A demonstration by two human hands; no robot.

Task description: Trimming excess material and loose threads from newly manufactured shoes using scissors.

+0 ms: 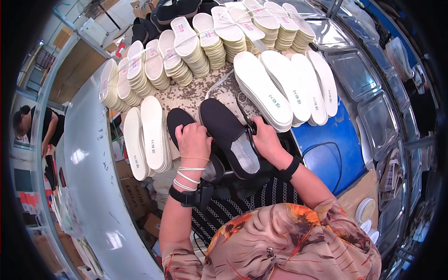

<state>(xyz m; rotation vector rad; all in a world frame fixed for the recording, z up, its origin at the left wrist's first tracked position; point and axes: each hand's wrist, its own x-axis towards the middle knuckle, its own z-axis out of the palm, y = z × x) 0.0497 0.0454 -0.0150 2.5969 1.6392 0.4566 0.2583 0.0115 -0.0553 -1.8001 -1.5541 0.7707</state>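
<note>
Cluttered worktable (196, 95) with white insole stacks (280, 88), left hand (192, 140) gripping black shoe (179, 122), right hand (266, 139) clutching second black shoe (228, 133)

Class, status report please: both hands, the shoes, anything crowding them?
Left hand gripping the left black cloth shoe. Right hand holding scissors at the right black shoe. White insole stacks close on both sides.

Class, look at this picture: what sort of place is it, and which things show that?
Probably a shoe workshop. Bundled stacks of white foam insoles crowd the table, and the person's hands hold a pair of black cloth slip-on shoes beside clear plastic trays.
</note>
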